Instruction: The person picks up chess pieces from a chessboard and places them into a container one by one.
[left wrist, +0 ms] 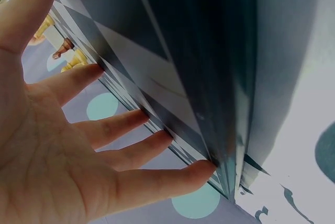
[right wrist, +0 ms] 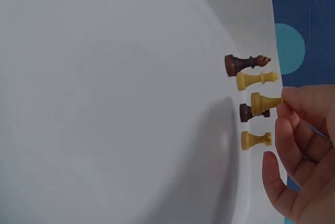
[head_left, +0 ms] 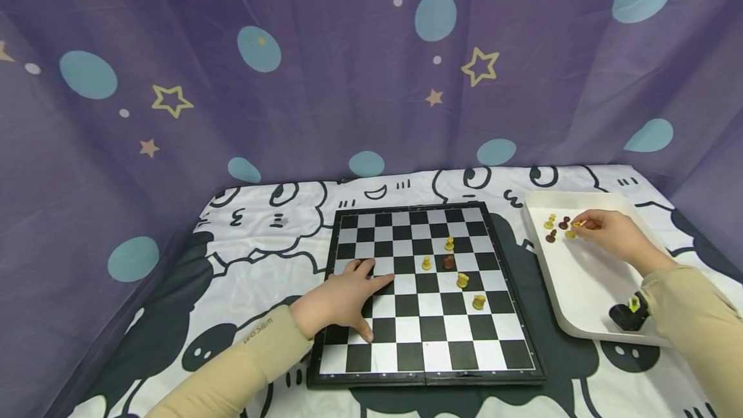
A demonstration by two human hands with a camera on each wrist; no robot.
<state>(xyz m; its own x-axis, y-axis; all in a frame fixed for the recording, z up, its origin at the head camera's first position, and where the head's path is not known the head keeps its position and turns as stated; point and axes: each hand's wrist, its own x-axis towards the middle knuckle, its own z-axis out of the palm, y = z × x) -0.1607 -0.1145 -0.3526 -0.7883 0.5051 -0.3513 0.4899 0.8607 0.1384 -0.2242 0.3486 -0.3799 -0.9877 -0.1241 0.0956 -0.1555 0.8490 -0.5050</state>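
Observation:
My right hand (head_left: pixel 609 234) is over the white tray (head_left: pixel 586 295), with thumb and fingers pinching a yellow chess piece (right wrist: pixel 261 102) by its top. Close by in the tray stand a brown bishop (right wrist: pixel 242 65), another yellow piece (right wrist: pixel 251 80), a yellow rook (right wrist: pixel 253 140) and a brown piece (right wrist: pixel 245 113) partly hidden behind the held one. With fingers spread, my left hand (head_left: pixel 345 295) touches the left side of the checkered chessboard (head_left: pixel 418 324). On the board's right half stand several yellow pieces (head_left: pixel 462 280) and a brown piece (head_left: pixel 448 262).
The board has a raised black frame (head_left: pixel 371 379) and lies on a cartoon-print cloth (head_left: pixel 261 231). A purple curtain (head_left: pixel 348 102) with stars and blue spots hangs behind. The tray's raised rim (head_left: pixel 545 282) lies right of the board.

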